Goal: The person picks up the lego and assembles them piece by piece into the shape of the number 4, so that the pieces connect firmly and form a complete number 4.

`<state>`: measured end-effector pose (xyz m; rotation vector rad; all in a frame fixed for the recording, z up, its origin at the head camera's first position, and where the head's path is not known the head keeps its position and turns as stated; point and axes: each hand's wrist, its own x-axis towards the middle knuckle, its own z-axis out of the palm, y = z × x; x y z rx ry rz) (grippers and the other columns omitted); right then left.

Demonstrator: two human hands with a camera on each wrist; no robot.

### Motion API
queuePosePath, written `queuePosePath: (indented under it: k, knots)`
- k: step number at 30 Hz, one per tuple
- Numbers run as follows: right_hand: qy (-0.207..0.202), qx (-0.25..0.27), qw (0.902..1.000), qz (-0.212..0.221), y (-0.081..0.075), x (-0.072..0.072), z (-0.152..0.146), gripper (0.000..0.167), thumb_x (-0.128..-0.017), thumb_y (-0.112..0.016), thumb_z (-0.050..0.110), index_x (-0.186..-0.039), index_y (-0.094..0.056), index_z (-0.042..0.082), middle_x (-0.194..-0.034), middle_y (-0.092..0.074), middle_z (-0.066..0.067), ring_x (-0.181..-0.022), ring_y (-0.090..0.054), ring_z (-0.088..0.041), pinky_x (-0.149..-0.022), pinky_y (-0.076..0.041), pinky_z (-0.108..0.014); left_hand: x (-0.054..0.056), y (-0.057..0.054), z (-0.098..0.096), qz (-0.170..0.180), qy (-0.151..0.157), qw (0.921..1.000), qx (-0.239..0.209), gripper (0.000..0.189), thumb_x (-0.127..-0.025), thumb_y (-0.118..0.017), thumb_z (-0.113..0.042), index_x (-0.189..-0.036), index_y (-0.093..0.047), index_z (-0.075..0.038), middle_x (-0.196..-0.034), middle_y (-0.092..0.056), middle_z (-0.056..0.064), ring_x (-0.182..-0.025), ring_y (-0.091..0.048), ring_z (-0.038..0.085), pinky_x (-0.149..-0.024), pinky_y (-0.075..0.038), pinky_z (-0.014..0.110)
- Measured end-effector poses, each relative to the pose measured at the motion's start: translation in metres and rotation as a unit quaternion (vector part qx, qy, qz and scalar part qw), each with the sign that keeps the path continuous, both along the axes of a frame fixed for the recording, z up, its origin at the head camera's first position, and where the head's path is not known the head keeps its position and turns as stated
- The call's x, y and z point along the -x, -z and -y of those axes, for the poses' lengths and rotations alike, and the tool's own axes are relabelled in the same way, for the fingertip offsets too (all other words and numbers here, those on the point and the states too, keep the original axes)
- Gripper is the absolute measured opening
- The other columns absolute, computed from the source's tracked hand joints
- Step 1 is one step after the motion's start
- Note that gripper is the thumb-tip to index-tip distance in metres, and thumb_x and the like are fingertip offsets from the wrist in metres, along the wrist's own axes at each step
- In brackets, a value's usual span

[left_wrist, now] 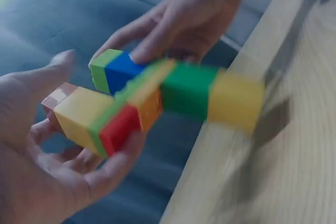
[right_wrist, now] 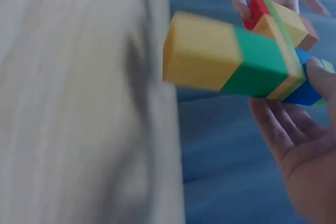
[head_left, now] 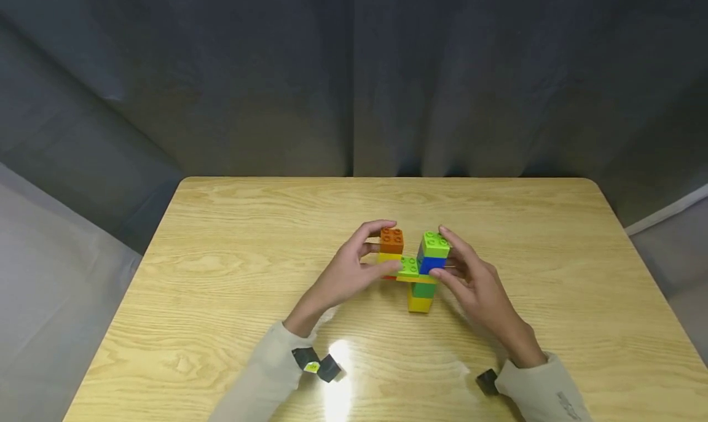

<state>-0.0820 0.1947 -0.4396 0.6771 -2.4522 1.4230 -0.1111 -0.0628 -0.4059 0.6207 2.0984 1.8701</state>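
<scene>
A structure of toy building bricks is held between both hands, apparently just above the table. Its left stack has an orange brick [head_left: 391, 241] over a yellow one, with a red brick [left_wrist: 121, 129] underneath. A lime plate [head_left: 409, 266] joins this to a right stack of a lime brick [head_left: 436, 244] on a blue brick [head_left: 431, 264]. Below hang a green brick [right_wrist: 257, 61] and a yellow brick [right_wrist: 202, 51]. My left hand [head_left: 354, 262] holds the left stack, a fingertip against the red brick. My right hand [head_left: 478, 287] pinches the blue brick, thumb in front, fingers behind.
The wooden table [head_left: 232, 256] lies beneath the hands, its far edge against a dark curtain [head_left: 276, 102]. Black devices [head_left: 318, 363] sit at the left sleeve, and another black device [head_left: 487, 382] at the right cuff.
</scene>
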Motion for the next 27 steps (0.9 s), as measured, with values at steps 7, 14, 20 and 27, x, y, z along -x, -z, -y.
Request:
queuePosePath:
  k: [7,14,20,27]
  knots:
    - [0.003,0.048,0.9988,0.009,-0.024,-0.005,0.003,0.08,-0.092,-0.069,-0.016,-0.16,-0.039,0.013,-0.116,-0.07,-0.018,-0.098,-0.066,-0.005,-0.088,-0.055,-0.015,-0.008,-0.008,0.004,-0.13,0.002,0.9909,0.037,0.108,-0.079,-0.091,-0.001,-0.163,-0.028,-0.022,-0.168,-0.026,0.003,-0.122,-0.06,0.03,-0.08,-0.062,0.03]
    - [0.011,0.066,0.9978,0.001,-0.046,-0.012,0.01,0.079,-0.089,-0.069,-0.019,-0.158,-0.044,0.011,-0.136,-0.059,-0.015,-0.1,-0.067,-0.005,-0.087,-0.057,-0.018,-0.012,-0.018,0.007,-0.324,-0.029,0.9411,0.091,0.108,-0.075,-0.095,-0.005,-0.16,-0.028,-0.005,-0.17,-0.022,0.01,-0.137,-0.051,0.028,-0.068,-0.056,0.016]
    - [0.009,0.08,0.9963,-0.03,-0.065,-0.02,0.017,0.084,-0.082,-0.072,-0.025,-0.155,-0.047,0.006,-0.146,-0.055,-0.004,-0.099,-0.069,-0.006,-0.084,-0.058,-0.018,-0.014,-0.035,0.014,-0.423,-0.038,0.8967,0.124,0.107,-0.073,-0.098,-0.012,-0.155,-0.031,0.001,-0.165,-0.03,0.019,-0.146,-0.043,0.029,-0.072,-0.051,0.01]
    - [-0.015,0.096,0.9941,-0.049,-0.069,-0.022,0.018,0.071,-0.088,-0.075,-0.013,-0.152,-0.048,-0.001,-0.146,-0.056,-0.006,-0.097,-0.071,-0.008,-0.078,-0.06,-0.021,-0.016,-0.039,0.019,-0.463,-0.065,0.8714,0.148,0.101,-0.07,-0.1,-0.019,-0.149,-0.042,0.005,-0.153,-0.047,0.02,-0.127,-0.061,0.027,-0.073,-0.053,0.011]
